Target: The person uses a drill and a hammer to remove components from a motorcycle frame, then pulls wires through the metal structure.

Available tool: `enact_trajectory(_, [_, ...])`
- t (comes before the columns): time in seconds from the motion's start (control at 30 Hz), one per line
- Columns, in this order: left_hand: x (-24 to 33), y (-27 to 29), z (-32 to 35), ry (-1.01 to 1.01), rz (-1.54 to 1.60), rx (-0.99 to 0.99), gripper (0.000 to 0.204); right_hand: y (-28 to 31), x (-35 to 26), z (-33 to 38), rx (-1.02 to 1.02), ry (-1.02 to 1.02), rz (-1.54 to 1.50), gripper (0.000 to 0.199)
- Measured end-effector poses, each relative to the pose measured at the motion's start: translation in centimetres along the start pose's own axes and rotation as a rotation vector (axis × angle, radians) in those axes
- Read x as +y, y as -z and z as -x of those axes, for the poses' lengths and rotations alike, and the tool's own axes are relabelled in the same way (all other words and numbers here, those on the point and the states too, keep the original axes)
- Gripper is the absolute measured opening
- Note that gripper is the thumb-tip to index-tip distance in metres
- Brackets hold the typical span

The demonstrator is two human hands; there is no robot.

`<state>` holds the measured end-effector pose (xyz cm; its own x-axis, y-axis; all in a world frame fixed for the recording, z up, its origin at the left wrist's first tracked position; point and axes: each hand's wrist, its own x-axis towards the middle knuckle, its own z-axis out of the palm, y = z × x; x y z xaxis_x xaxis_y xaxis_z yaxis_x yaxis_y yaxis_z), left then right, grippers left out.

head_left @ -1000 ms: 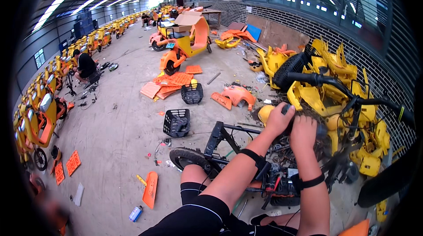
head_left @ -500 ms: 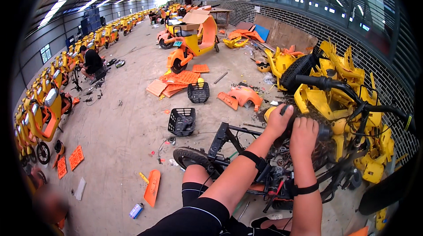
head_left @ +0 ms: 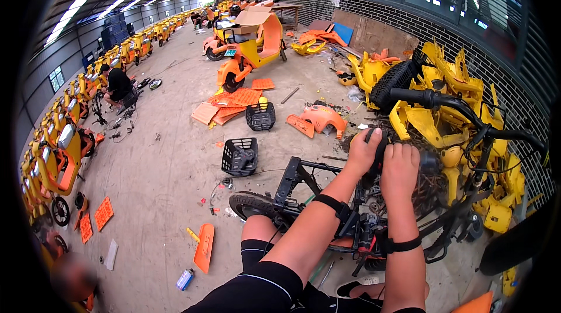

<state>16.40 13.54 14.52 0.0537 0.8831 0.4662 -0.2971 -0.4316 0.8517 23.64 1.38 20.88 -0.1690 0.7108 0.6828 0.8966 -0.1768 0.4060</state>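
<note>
My left hand (head_left: 367, 152) is closed around a bulky black tool (head_left: 380, 152), its thumb resting on top. Beside it, my right hand (head_left: 401, 168) wraps over the same tool, knuckles up. The tool's exact kind is mostly hidden by my fingers. A dark cylindrical part (head_left: 428, 162) shows just right of my right hand; whether it belongs to the tool I cannot tell. Below my forearms lies a stripped scooter frame (head_left: 292, 180) with exposed wiring, its rear wheel (head_left: 252, 203) by my knee. The scooter's black handlebar (head_left: 456, 103) rises to the right.
Yellow body panels (head_left: 423, 123) are heaped against the brick wall at right. Black baskets (head_left: 239, 156), orange panels (head_left: 234, 100) and a spray can (head_left: 184, 279) lie on the floor. A yellow-orange scooter (head_left: 251, 50) stands ahead. A person (head_left: 118, 86) crouches at left, near rows of scooters.
The view has shifted slightly, so the surroundings sit a little higher in the picture. Both hands keep their grip on the black tool, over nearly the same spot.
</note>
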Motion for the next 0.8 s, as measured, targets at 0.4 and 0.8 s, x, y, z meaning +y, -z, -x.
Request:
enact_trajectory(0.4, [0.6, 1.0, 0.0, 0.019, 0.028, 0.012, 0.052, 0.2, -0.7, -0.5, -0.011, 0.020, -0.009, 0.014])
enact_trajectory(0.8, [0.1, 0.7, -0.3, 0.043, 0.025, 0.012, 0.052, 0.2, -0.5, -0.5, -0.061, 0.015, 0.040, 0.017])
